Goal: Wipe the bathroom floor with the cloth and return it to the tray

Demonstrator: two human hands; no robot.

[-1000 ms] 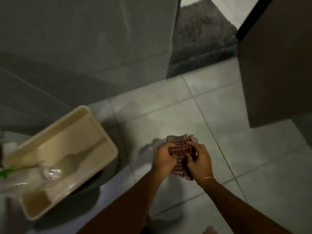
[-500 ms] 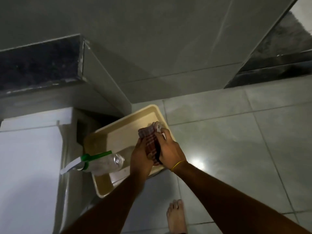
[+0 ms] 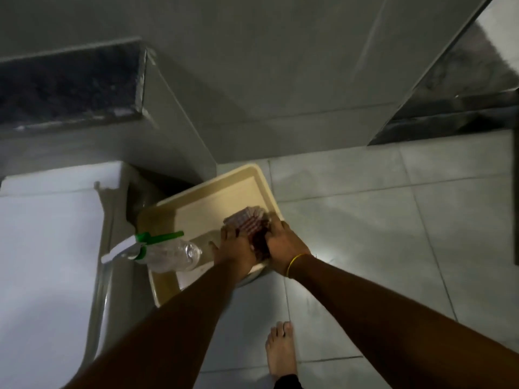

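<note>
Partly hidden cloth (image 3: 248,224) between hands

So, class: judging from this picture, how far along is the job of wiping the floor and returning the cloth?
Wiping looks finished: the cloth is off the floor. In hand: left hand and right hand press it into the tray, beside the spray bottle. Left: letting go.

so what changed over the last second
Both hands, left hand and right hand, carried the bunched checked cloth from over the floor to the cream tray, lowering it inside. Both hands still grip it. The spray bottle stayed put.
</note>
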